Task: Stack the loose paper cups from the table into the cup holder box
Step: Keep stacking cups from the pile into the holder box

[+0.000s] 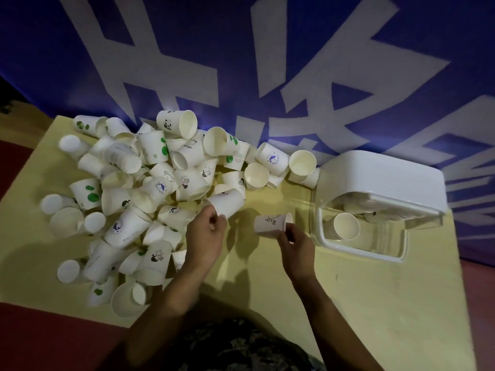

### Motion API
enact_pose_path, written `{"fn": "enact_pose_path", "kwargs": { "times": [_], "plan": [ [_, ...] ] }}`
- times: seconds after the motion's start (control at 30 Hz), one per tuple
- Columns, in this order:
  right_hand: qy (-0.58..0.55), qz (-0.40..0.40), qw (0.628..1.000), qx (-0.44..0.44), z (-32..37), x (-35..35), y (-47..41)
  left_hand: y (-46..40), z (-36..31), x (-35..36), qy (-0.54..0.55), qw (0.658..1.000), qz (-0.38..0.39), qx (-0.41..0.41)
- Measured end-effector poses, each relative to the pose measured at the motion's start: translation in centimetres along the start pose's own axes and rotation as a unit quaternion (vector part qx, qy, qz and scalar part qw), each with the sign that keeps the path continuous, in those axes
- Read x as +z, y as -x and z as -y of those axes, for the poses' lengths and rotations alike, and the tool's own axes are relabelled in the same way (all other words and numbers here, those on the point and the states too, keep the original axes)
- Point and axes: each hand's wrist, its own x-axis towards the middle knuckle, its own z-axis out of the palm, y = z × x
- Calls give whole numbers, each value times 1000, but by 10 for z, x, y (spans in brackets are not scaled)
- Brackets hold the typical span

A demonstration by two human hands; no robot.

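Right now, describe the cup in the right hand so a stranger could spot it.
Find the white cup holder box at the table's right. Just left of it, the right hand holds a paper cup on its side, clear of the pile, with a black doodle.

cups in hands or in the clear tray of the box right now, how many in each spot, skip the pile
Cup in left hand: 1
Cup in right hand: 1
Upright cup in the clear tray of the cup holder box: 1
Total: 3
More cups sit under the white lid, too hidden to count.
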Motion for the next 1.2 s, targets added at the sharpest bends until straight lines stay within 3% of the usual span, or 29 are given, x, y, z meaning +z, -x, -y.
{"fn": "enact_pose_path", "kwargs": {
  "times": [0.17, 0.4, 0.87, 1.0, 1.2],
  "plan": [
    [32, -97, 992, -76, -9, -54, 12, 14, -29, 25, -19, 992, 21, 120],
    [157, -224, 949, -155, -32, -129, 7, 38, -66, 55, -22, 976, 53, 209],
    [357, 3, 915, -187, -106, -128, -59, 77, -107, 99, -70, 959, 86, 259],
    [311, 31, 927, -208, -116, -132, -66, 85, -122, 125, -106, 950, 109, 271],
    [155, -21, 967, -204, -127, -158, -47, 89, -138, 172, -170, 926, 127, 312]
  ]
}}
